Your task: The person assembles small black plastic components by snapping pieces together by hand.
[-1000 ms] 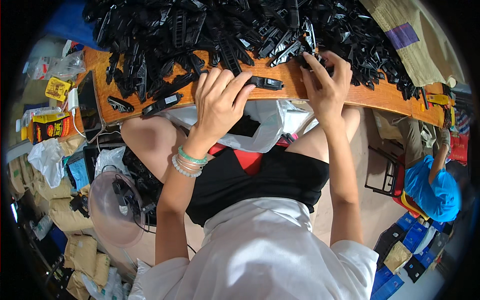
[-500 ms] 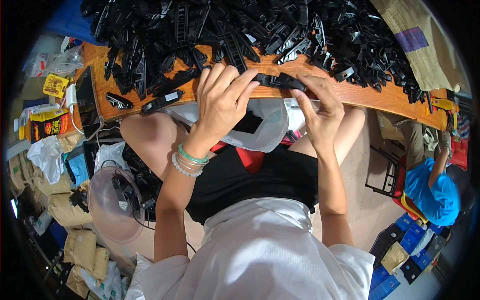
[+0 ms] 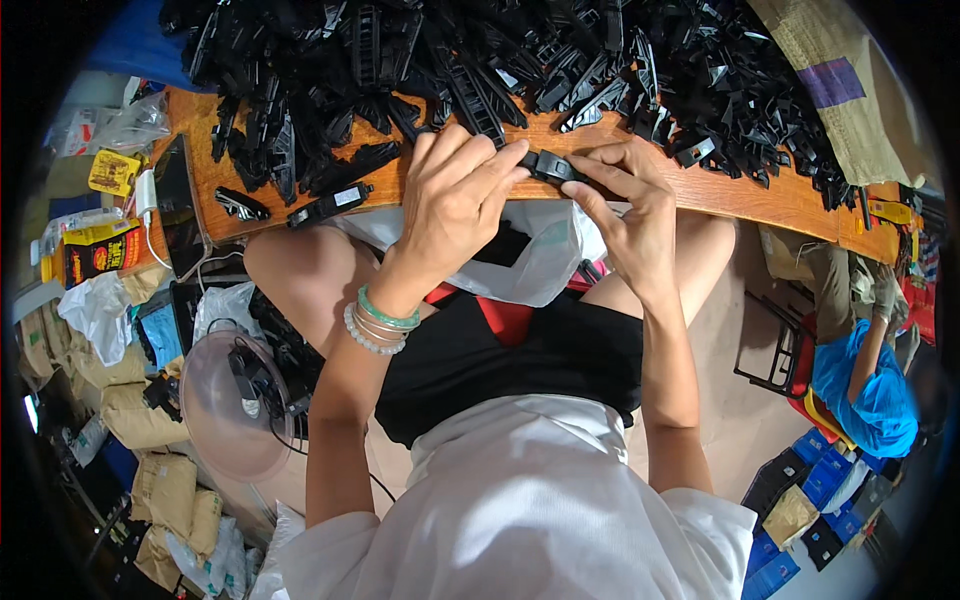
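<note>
At the table's near edge, both hands grip a black plastic part [image 3: 550, 167]. My left hand [image 3: 452, 198] is closed on its left end, with thumb and fingertips pinched together and hiding that end. My right hand [image 3: 632, 212] pinches the right end between thumb and forefinger. Left of my left hand lies a black block-shaped part [image 3: 330, 204] with a pale label. A smaller black part [image 3: 241, 204] rests beside it. Just beyond my hands spreads a large heap of black plastic parts [image 3: 470, 85].
The wooden table [image 3: 760, 195] curves around me; a white plastic bag [image 3: 540, 270] hangs under its edge over my lap. At left stand a yellow-and-black container [image 3: 100, 250] and a translucent round tub [image 3: 235, 405]. A person in blue [image 3: 865, 385] works at right, near stacked blue boxes [image 3: 825, 475].
My right hand has shifted left, and its fingers now cover more of the part's right end. My left hand keeps its grip, nearly in place.
</note>
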A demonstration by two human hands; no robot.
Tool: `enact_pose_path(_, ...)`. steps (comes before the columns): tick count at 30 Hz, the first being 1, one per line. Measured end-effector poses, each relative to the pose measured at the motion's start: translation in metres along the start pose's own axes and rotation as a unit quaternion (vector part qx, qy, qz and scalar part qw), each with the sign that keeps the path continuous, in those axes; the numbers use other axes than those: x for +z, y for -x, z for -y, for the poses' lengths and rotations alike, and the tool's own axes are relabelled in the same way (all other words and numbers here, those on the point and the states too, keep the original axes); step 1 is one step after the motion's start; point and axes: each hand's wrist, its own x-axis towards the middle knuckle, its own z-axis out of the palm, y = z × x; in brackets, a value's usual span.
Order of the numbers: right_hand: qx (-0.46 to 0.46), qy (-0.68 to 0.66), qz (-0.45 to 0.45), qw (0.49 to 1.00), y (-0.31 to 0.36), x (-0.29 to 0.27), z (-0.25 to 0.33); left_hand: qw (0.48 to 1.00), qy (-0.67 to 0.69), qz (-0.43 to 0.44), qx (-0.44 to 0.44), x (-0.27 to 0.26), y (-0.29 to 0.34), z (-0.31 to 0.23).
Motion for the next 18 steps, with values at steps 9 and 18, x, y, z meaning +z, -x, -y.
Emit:
enact_pose_path(9,-0.014,0.032,0.015,0.999,0.041,-0.010,0.002,0.998,-0.004,-0.042,-0.040,-0.004,0.004,-0.004)
enact_pose_path(18,-0.095,0.373,-0.152,0.910,-0.026,-0.021,-0.018,0.997,-0.075,0.009,-0.003,-0.004,-0.001,0.010)
